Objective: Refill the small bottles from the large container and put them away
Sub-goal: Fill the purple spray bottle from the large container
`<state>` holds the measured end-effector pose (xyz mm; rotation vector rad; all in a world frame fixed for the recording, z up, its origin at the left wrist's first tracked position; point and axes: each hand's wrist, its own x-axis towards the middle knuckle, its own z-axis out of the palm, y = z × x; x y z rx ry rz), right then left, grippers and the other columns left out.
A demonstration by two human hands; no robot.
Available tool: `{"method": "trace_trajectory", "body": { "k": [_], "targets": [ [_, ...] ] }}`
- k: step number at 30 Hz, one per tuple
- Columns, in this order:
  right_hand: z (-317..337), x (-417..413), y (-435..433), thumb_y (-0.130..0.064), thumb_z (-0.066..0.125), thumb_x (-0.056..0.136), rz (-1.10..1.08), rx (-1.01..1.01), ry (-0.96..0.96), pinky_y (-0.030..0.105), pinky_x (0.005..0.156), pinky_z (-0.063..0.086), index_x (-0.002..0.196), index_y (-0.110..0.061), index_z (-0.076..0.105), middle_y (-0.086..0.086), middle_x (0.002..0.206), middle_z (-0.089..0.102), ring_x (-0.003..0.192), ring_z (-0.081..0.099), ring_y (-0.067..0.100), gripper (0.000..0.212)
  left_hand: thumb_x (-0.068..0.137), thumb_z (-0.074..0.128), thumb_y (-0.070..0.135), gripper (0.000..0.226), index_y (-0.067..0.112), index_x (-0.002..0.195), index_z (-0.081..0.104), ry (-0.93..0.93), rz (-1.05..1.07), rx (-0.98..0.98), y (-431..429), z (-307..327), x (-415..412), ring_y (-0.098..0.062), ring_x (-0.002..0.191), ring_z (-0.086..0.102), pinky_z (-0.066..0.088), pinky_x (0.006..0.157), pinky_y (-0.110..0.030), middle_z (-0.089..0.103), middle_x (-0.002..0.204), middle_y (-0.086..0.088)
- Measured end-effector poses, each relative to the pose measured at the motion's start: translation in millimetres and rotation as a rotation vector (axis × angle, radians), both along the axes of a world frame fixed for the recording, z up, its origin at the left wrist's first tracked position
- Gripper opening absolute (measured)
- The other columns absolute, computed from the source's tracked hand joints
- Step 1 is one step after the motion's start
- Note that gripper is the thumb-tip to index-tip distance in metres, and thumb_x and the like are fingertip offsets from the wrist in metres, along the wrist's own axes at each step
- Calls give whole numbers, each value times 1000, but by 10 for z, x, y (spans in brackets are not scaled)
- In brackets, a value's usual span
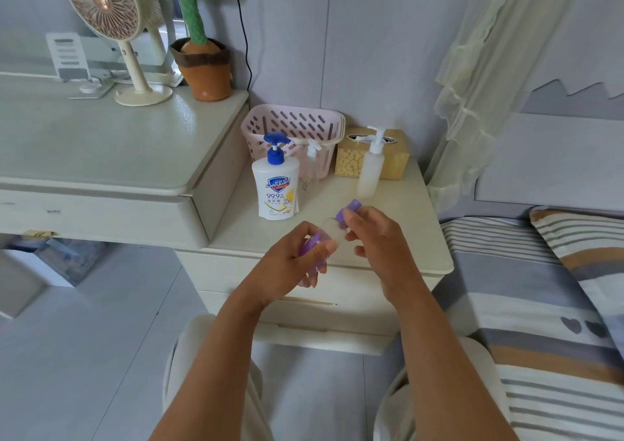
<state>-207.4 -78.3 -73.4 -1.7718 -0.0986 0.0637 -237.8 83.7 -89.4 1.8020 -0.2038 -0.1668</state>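
A seated person holds a small bottle [332, 228] in both hands above the front edge of a cream nightstand [415, 224]. The clear btl is tilted, its purple cap [351, 207] pointing up and away. The left hand [290, 261] curls thumb and fingers round the lower end; the right hand [378, 238] pinches the neck just under the cap. A purple piece [310, 244] shows inside the left hand's fingers; whether it is part of the btl or a separate item cannot be told.

Just beyond the grip and a little to its left stands the large Safeguard pump bottle [275, 187], white w/ a blue pump, upright on the nightstand. Behind that sits a pink basket [290, 126], w/ a clear pump bottle [312, 162] against its front wall. Beyond the grip to the right a frosted pump bottle [370, 167] stands in front of a gold tissue box [395, 162].

Far left of the hands, a desk [101, 143] carries a fan [108, 5] and a cactus toy [194, 2]. To the right of the grip lies a striped bed [540, 305].
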Motion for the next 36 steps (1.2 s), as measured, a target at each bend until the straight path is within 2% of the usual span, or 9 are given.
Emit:
{"method": "trace_trajectory", "body": {
  "k": [4, 11, 19, 22, 25, 28, 31, 34, 36],
  "targets": [
    [35, 6, 58, -35, 70, 83, -92, 223, 84, 26, 65, 43, 90, -20, 72, -8, 73, 66, 71, 58, 7, 17, 86, 63, 45, 28, 20, 97, 60, -6, 31, 20, -12, -21, 57, -9, 68, 62, 53, 62, -26, 62, 78, 2],
    [97, 70, 19, -34, 71, 80, -26, 396, 215, 29, 84, 51, 117, -25, 59, -1, 110, 69, 101, 66, 14, 40, 87, 65, 39, 16, 25, 95, 63, -63, 141, 109, 32, -52, 134, 4, 64, 53, 42, 58, -7, 65, 86, 2],
    [77, 111, -56, -14, 73, 80, -21, 166, 111, 24, 76, 53, 118, -18, 59, -4, 98, 73, 92, 67, 10, 40, 80, 74, 37, 26, 26, 99, 62, -81, 184, 209, 73, -93, 203, -6, 77, 54, 43, 64, -8, 62, 96, 4],
    [110, 136, -57, -29, 74, 80, -17, 37, 104, 26, 76, 54, 122, -23, 55, -5, 108, 67, 98, 64, 12, 46, 77, 77, 34, 29, 26, 101, 62, -81, 204, 191, 73, -95, 185, -8, 79, 56, 44, 64, -8, 62, 96, 5],
    [127, 144, -23, -55, 63, 81, -106, -183, 77, 24, 61, 54, 103, -19, 60, -1, 89, 69, 73, 67, 10, 42, 73, 81, 30, 35, 26, 102, 63, -113, 217, 224, 64, -61, 172, -6, 84, 58, 43, 66, -5, 61, 97, 8],
    [99, 114, -28, -48, 61, 86, -87, -243, 33, 20, 52, 50, 83, -12, 65, 1, 65, 68, 50, 60, 7, 36, 70, 83, 24, 37, 26, 101, 63, -149, 222, 271, 73, -33, 165, -1, 86, 57, 42, 67, -3, 61, 101, 4],
    [81, 102, -63, -30, 66, 84, 28, -275, -11, 24, 61, 55, 88, -20, 67, 1, 79, 69, 61, 63, 5, 11, 70, 83, 20, 40, 23, 104, 63, -161, 243, 329, 99, -35, 159, 3, 86, 55, 39, 67, -1, 60, 106, 1],
    [82, 122, -64, -42, 66, 82, 57, -318, -14, 32, 78, 54, 104, -27, 62, -3, 94, 67, 85, 65, 12, 27, 69, 84, 21, 42, 23, 105, 63, -163, 266, 328, 103, -30, 145, 1, 87, 55, 40, 67, -1, 61, 106, 2],
    [91, 128, -44, -57, 59, 83, -4, -347, 18, 33, 79, 53, 103, -24, 60, -4, 91, 67, 81, 66, 12, 38, 68, 85, 20, 43, 22, 105, 63, -173, 271, 325, 82, -18, 137, -1, 87, 56, 39, 68, 0, 61, 106, 2]
  ]
}}
